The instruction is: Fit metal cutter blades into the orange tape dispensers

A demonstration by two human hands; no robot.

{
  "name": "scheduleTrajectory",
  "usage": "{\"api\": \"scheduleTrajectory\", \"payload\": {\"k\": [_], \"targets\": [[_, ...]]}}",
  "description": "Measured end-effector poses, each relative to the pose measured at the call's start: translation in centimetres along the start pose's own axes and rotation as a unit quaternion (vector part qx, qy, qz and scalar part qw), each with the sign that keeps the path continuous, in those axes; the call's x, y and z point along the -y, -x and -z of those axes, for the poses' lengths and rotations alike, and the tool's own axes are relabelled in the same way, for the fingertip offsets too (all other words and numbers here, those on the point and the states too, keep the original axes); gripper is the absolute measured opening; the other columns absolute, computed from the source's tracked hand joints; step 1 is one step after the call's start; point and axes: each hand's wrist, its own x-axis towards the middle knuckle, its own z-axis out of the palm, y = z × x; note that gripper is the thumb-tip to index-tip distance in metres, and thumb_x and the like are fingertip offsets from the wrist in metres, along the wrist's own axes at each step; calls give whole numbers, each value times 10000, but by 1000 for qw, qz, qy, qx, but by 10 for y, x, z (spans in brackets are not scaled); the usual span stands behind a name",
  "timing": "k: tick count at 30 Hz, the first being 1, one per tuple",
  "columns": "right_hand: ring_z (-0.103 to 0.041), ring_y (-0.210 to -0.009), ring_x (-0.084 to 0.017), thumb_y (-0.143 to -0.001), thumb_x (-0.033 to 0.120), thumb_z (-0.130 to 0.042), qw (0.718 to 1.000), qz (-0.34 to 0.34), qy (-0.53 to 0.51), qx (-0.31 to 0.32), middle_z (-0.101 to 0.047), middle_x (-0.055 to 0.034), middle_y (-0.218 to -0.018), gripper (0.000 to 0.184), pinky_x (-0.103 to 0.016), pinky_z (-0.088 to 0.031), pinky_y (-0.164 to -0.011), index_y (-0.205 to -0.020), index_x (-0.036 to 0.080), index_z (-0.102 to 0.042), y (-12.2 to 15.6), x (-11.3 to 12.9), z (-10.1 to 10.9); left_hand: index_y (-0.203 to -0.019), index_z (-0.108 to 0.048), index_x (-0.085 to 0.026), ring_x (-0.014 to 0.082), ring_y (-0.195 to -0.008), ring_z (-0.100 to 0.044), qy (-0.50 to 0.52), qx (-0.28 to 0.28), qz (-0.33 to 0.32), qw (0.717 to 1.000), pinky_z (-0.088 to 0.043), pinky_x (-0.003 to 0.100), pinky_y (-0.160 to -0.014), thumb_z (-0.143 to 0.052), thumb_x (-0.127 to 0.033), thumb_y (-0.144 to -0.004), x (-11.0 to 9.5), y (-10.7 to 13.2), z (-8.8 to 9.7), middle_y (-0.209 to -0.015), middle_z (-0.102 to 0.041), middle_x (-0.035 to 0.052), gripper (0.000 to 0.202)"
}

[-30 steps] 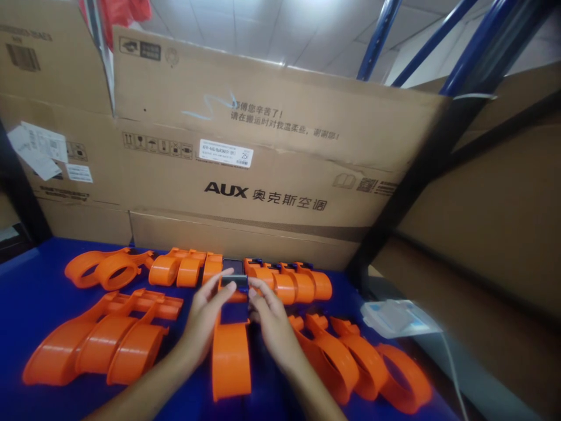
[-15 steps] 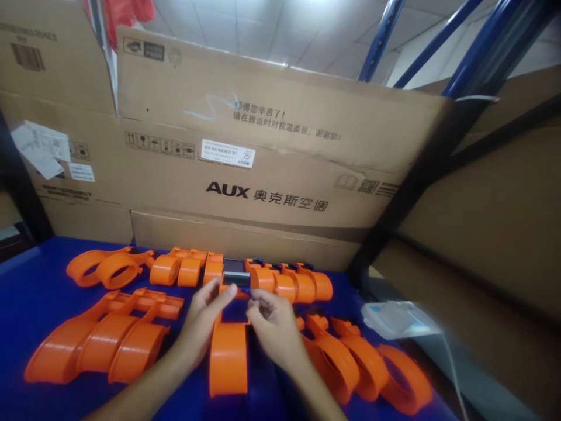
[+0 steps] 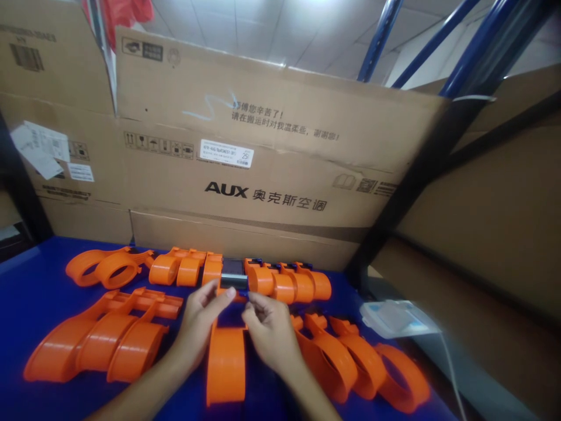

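Note:
An orange plastic tape-dispenser body [image 3: 225, 362] lies in front of me on the blue table [image 3: 30, 292], its curved end toward me. My left hand [image 3: 201, 318] grips its far end, thumb and fingers closed near a dark metal blade piece [image 3: 234, 279]. My right hand [image 3: 268, 328] is curled in a pinch at the same end, touching a small part beside the blade; what it pinches is too small to name.
More orange dispenser bodies lie around: a group at the left [image 3: 96, 342], a far row [image 3: 280, 280], another far-left pair [image 3: 105, 266] and a group at the right [image 3: 359, 362]. Cardboard boxes [image 3: 263, 164] wall the back. A clear plastic bag [image 3: 397, 318] lies right.
My right hand's fingers have curled from lying flat into a pinch and drawn slightly left. The dispenser body has shifted a little left and toward me. The left hand has stayed.

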Motion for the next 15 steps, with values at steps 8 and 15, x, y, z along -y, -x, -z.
{"api": "scheduleTrajectory", "payload": {"k": [8, 15], "targets": [[-389, -546, -102, -833, 252, -496, 1000, 15, 9, -18, -417, 37, -595, 216, -196, -320, -502, -673, 157, -606, 1, -3, -2, -833, -724, -170, 144, -709, -554, 2, 14, -4, 1000, -475, 254, -739, -808, -397, -771, -2, 2, -1, -765, -625, -3, 249], [-434, -525, -110, -827, 258, -518, 999, 24, 9, -42, -509, 28, -577, 235, -192, -357, -486, -700, 148, -682, 0, -4, -3, -869, -753, -160, 147, -719, -586, 29, -12, -2, 999, -482, 234, -698, -849, -396, -720, -6, 6, -5, -777, -670, 7, 295]]}}
